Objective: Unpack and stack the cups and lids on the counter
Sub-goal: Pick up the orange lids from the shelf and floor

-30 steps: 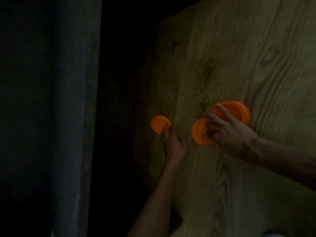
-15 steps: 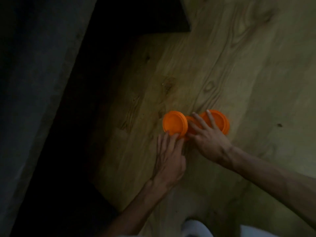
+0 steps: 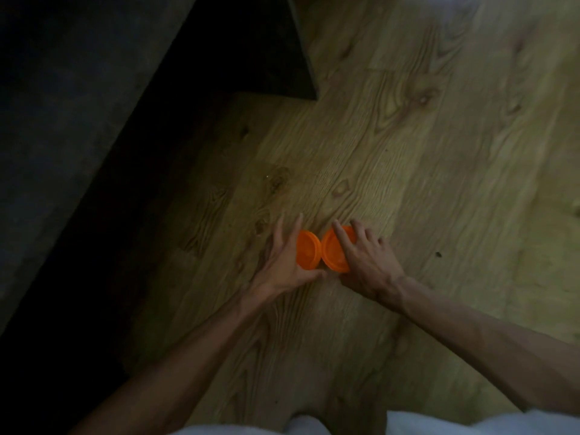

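Note:
Two orange round pieces sit side by side, rims touching, on the wooden counter [image 3: 423,171]. The left one is an orange lid [image 3: 307,254]; my left hand [image 3: 282,265] holds it, fingers along its left rim and thumb at its near edge. The right orange piece [image 3: 332,252] is partly hidden, so I cannot tell whether it is a cup or a lid. My right hand [image 3: 368,262] grips it from above, with the index finger lying across its top and the other fingers over its far rim.
The counter ends in a dark drop on the left [image 3: 110,277], beside a grey wall [image 3: 62,105]. A dark notch [image 3: 266,51] cuts in at the top. White clothing [image 3: 470,423] fills the bottom edge. The scene is dim.
My left hand brought its lid rightward from the counter's left edge until it touched the piece under my right hand. The separate orange stack seen earlier is no longer apart; the view also shifted.

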The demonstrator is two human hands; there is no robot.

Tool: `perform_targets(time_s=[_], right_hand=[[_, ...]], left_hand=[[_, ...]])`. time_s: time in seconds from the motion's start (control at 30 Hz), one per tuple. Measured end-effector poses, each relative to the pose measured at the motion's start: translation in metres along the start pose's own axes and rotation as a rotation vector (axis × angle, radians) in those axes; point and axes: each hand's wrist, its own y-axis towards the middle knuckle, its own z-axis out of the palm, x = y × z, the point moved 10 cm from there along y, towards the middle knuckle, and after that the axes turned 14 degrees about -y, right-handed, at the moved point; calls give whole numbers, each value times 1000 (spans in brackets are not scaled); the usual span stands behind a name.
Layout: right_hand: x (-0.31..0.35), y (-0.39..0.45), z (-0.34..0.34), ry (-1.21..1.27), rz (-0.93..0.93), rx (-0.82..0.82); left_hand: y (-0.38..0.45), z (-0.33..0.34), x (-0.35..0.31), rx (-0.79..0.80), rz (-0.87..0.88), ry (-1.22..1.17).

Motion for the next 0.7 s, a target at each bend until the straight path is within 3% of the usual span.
perform_targets(time_s=[0.23, 0.37, 0.53, 0.7], right_hand=[[-4, -1, -8, 89, 29, 20], [-10, -36, -59, 121, 29, 57], [-14, -103, -192, 184, 39, 53], [-30, -186, -378, 196, 71, 39]], left_hand=[[12, 12, 9, -24, -20, 177], [-24, -9, -28, -11, -46, 138], [-109, -85, -138, -17, -46, 53], [-216, -196, -290, 9, -21, 159]])
